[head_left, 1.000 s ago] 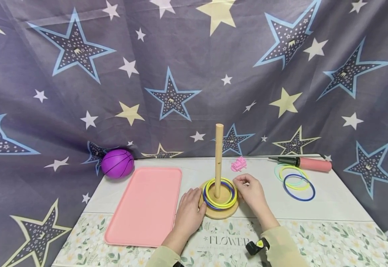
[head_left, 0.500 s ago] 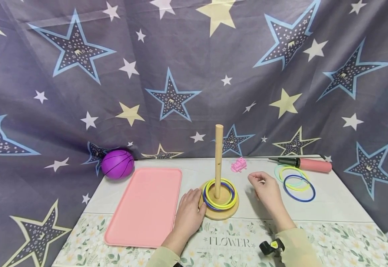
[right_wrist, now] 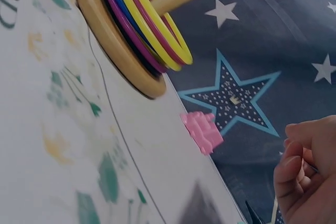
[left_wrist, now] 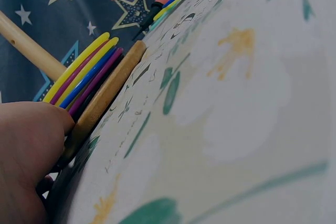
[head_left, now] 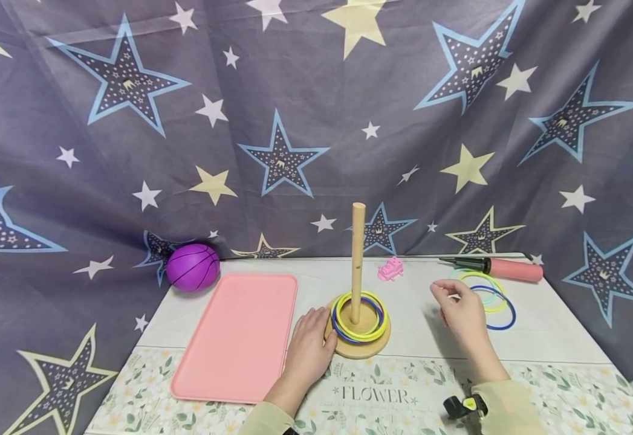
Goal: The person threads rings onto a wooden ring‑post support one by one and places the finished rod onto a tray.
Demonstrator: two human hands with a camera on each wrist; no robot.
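Yellow, blue and purple rings (head_left: 359,317) sit on the round wooden peg stand (head_left: 357,344), steadied by the relaxed left hand (head_left: 309,347). The right hand (head_left: 462,311), loosely curled and holding nothing, hovers near loose rings (head_left: 490,299).

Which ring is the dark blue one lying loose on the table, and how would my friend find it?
Start at the wooden peg stand in the middle of the table, then look right, past the right hand, to the loose rings below the pink pump. The dark blue ring lies nearest the front of that bunch. Its neighbours are pale green and yellow.
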